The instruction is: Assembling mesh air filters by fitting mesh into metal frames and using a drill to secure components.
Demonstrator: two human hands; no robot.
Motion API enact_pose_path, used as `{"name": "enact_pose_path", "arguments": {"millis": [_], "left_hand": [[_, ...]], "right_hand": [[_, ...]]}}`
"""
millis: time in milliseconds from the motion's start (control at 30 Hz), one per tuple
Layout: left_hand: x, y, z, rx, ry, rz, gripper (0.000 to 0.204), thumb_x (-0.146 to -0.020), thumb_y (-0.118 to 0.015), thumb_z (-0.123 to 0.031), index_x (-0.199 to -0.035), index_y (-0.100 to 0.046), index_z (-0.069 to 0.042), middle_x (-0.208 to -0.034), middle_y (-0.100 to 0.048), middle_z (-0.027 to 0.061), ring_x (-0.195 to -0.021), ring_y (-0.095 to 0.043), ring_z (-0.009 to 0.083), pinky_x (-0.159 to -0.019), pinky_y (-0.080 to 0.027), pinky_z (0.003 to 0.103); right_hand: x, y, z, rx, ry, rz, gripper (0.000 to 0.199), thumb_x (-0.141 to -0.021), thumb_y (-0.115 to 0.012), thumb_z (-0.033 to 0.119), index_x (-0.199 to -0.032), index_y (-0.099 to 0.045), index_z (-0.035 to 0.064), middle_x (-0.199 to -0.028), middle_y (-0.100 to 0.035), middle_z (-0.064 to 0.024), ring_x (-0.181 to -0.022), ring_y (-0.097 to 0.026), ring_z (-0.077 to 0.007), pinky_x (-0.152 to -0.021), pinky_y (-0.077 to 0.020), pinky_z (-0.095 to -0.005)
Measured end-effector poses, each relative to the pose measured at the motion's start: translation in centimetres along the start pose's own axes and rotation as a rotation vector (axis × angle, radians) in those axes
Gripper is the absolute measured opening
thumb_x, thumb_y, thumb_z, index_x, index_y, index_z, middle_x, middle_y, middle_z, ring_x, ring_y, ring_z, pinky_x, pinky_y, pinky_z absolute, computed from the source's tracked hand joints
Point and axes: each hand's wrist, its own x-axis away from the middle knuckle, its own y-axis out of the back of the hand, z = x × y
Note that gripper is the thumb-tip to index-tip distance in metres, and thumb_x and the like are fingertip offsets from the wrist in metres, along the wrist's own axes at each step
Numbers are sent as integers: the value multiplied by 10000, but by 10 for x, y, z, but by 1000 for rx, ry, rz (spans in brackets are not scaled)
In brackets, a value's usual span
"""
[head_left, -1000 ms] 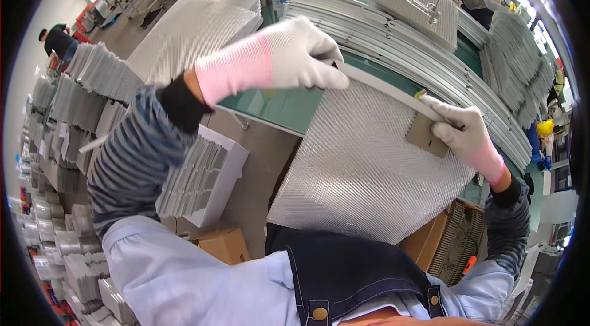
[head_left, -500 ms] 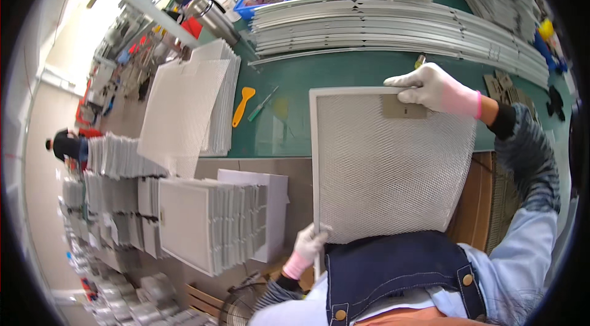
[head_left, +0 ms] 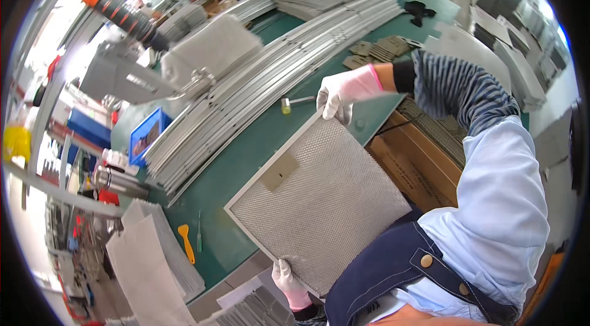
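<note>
A square metal mesh filter panel [head_left: 319, 203] with a silver frame lies tilted over the near edge of the green table [head_left: 246, 160]. A small tan patch sits on its mesh. My right hand [head_left: 344, 93], in a white glove with a pink cuff, grips the panel's far corner. At the bottom, my left hand [head_left: 289, 283], gloved the same way, holds the panel's near corner. A small hammer with a yellow head [head_left: 294, 103] rests on the table just left of my right hand.
Long stacks of silver frame strips [head_left: 258, 86] cross the table. Flat tan pieces [head_left: 378, 50] lie beyond my right hand. A yellow scraper [head_left: 186, 243], a stack of mesh sheets [head_left: 157, 264], a blue bin [head_left: 146, 135] and a cardboard box [head_left: 418, 160] surround the panel.
The view swung round and the panel turned on the table. My right hand kept the far corner; my left hand stays on the near corner.
</note>
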Motion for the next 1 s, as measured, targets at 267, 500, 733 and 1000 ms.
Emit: {"name": "enact_pose_path", "arguments": {"millis": [267,500,733,1000], "left_hand": [[-17,-3,23,0,41,50,451,-975,-522,-344,-1154,-555,68,-1063,-635,96,-903,-590,164,-802,-455,284],[-20,8,24,-37,95,53,392,-994,-487,-239,-1217,-511,82,-1122,-617,133,-946,-588,181,-849,-457,304],[53,81,7,-970,34,5,391,-982,-413,-146,-1319,-458,47,-1210,-561,151,-1091,-538,197,-972,-413,310],[-5,234,-165,-1468,-194,169,335,-981,-488,-243,-1243,-557,-45,-1149,-598,124,-1050,-583,192,-919,-475,315]], "right_hand": [[27,-89,-127,-349,208,-230,488,-919,-607,399,-1013,-585,-79,-886,-596,-37,-829,-516,-122,-758,-461,-313],[102,-188,-222,-615,-32,-69,438,-936,-607,350,-1150,-600,-32,-1021,-640,-31,-926,-554,-107,-852,-459,-291],[86,-197,-193,-650,319,-248,327,-934,-608,258,-1078,-593,-36,-943,-648,-21,-898,-536,-92,-800,-455,-287],[24,-73,75,-605,1381,35,227,-919,-631,220,-894,-574,1,-794,-555,14,-732,-528,-82,-663,-467,-248]]}}
